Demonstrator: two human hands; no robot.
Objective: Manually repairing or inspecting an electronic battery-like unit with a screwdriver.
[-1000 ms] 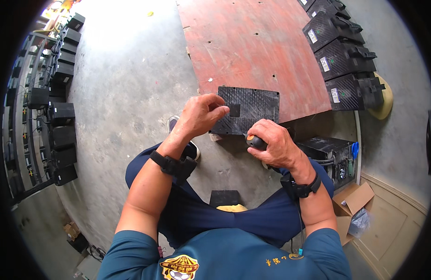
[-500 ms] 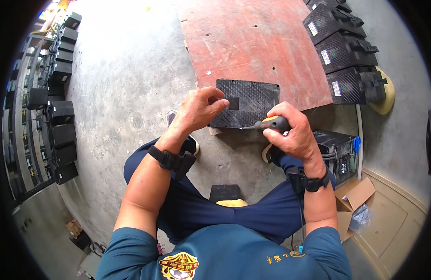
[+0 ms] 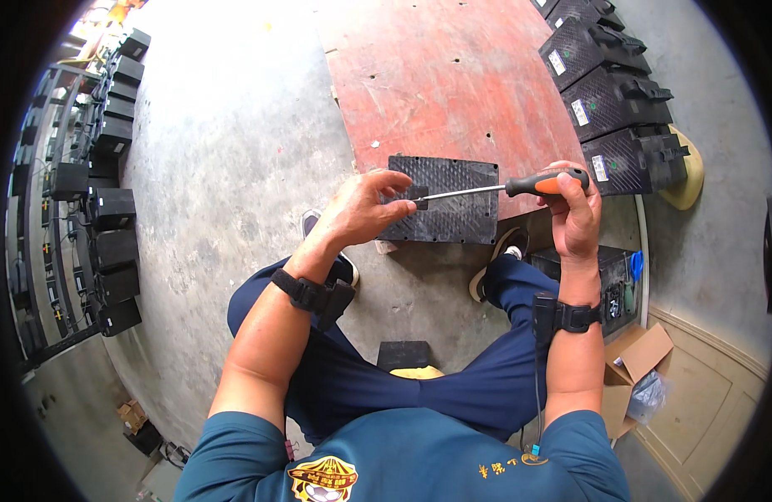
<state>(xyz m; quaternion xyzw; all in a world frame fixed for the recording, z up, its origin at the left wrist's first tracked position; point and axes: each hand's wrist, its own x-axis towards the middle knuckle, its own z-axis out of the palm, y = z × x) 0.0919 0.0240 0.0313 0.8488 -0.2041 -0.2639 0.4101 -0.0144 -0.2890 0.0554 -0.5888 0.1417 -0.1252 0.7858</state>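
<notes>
A screwdriver with a black and orange handle lies nearly level in my right hand, fingers and thumb closed on the handle's end. Its metal shaft points left over a black, diamond-textured panel. Curled beside the shaft's tip is my left hand, thumb and fingers drawn into a loose pinch. Whatever they hold, if anything, is too small to make out. Small fastener spots dot the panel's rim, and a smooth dark square on it is partly hidden by my left fingers.
The panel lies at the near edge of a worn red board. Black textured cases line the right. A rack of black boxes stands left. Near my right knee are a black case with tools and an open cardboard box.
My right hand has lifted the screwdriver up and to the right, away from the panel's near edge. Its tip is now beside my left fingers, which stay over the panel.
</notes>
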